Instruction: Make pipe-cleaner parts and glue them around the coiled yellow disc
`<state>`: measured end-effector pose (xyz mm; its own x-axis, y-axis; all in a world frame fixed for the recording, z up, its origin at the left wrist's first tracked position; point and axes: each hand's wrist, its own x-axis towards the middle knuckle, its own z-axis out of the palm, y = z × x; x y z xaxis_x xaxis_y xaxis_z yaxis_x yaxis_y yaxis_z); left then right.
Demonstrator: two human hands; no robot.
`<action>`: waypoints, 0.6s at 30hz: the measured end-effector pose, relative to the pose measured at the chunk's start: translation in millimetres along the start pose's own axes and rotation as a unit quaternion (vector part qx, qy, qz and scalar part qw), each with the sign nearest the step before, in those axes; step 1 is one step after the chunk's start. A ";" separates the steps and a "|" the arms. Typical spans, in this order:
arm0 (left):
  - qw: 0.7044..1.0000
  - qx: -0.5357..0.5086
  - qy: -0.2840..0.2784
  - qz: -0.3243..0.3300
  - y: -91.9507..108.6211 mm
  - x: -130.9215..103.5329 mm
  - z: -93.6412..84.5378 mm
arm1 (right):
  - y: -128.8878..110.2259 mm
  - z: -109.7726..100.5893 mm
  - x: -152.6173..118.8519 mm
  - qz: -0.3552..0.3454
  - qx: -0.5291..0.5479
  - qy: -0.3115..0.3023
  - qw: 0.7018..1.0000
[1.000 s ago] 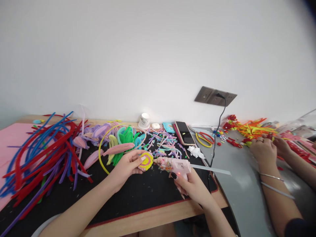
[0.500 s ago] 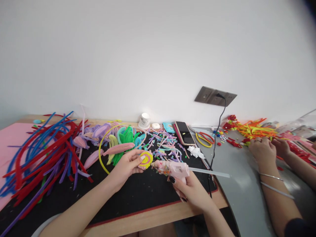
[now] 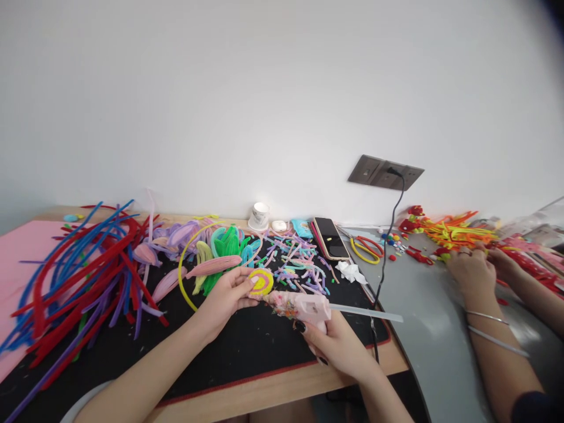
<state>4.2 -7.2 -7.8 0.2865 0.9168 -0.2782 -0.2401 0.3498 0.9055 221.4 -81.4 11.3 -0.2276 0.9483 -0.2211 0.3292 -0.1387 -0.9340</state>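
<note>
Between its thumb and fingers, my left hand (image 3: 228, 301) pinches a round yellow piece (image 3: 261, 282) with a pink ring on its face. My right hand (image 3: 328, 341) is wrapped round the handle of a pale pink glue gun (image 3: 308, 306), whose nozzle points left at the lower edge of the round piece. A translucent glue stick (image 3: 365, 312) sticks out of the back of the gun. Whether the nozzle touches the piece is too small to tell. Both hands are above the black mat (image 3: 247, 352).
Red and blue pipe cleaners (image 3: 83, 258) lie left, green loops (image 3: 227, 244) and cut pieces (image 3: 299, 258) behind my hands. A cup (image 3: 259, 212), phone (image 3: 331, 238), scissors (image 3: 368, 249) and tissue (image 3: 351, 271) stand further back. A black cord (image 3: 386, 241) hangs right, near another person's hands (image 3: 473, 270).
The glue gun in my right hand has moved left, its nozzle now below the round piece rather than at its right side. The other person's hands have shifted slightly.
</note>
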 end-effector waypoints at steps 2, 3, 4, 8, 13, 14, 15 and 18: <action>1.000 0.002 -0.004 0.002 0.4 -0.3 0.1 | -0.2 0.5 0.0 0.003 -0.002 0.002 1.000; 1.000 0.002 -0.005 0.002 0.8 -0.5 0.2 | -0.1 0.7 -0.1 0.004 0.000 0.004 1.000; 1.000 0.001 -0.006 0.002 1.4 -0.9 0.5 | 0.1 0.8 -0.1 0.004 0.003 0.008 1.000; 1.000 -0.009 0.003 -0.004 4.6 -2.9 2.6 | 2.9 -0.6 -0.7 -0.003 0.021 0.031 0.999; 1.000 -0.019 0.002 -0.003 5.3 -4.1 3.5 | 9.8 -6.0 -1.2 -0.004 0.035 0.035 0.999; 1.000 -0.017 -0.004 -0.002 4.9 -3.9 3.2 | 11.0 -7.0 -1.2 -0.003 0.036 0.039 0.999; 1.000 -0.014 -0.011 -0.002 4.5 -3.6 2.9 | 11.9 -8.0 -1.2 -0.002 0.036 0.044 0.998; 1.000 -0.008 -0.024 0.000 4.0 -2.9 2.1 | 11.1 -10.2 -1.4 0.002 0.032 0.052 0.998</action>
<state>4.4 -8.9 -2.7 0.3310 0.9067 -0.2615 -0.2544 0.3526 0.9005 234.7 -81.4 4.1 -0.1285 0.9719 -0.1973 0.2701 -0.1571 -0.9499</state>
